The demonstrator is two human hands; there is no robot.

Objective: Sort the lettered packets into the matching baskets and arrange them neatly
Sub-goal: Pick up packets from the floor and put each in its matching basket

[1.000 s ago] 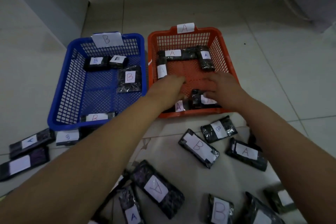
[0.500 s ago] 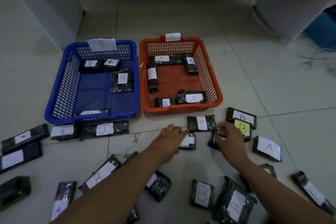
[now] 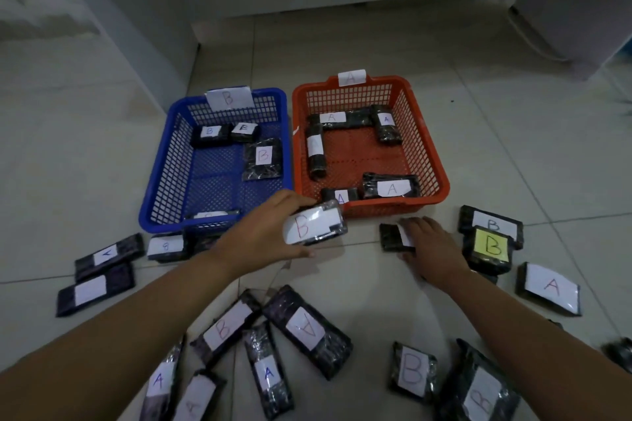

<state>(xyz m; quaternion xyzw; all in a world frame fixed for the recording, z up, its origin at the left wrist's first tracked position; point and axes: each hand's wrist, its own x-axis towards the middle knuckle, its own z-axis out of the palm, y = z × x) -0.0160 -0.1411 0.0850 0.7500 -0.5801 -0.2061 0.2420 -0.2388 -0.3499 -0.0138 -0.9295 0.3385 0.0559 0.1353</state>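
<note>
My left hand grips a black packet with a white B label, lifted just in front of the two baskets. My right hand lies on a small black packet on the floor; its label is mostly hidden and I cannot tell whether the fingers grip it. The blue basket tagged B holds several B packets. Beside it, the orange basket tagged A holds several A packets along its walls.
Loose black packets lettered A and B lie scattered over the tiled floor, among them a yellow-labelled B and an A at the right and a cluster near me. White furniture stands behind the baskets.
Both hands came out of the orange basket to the floor in front. My left hand picked up a B packet and raised it. My right hand settled on a small packet.
</note>
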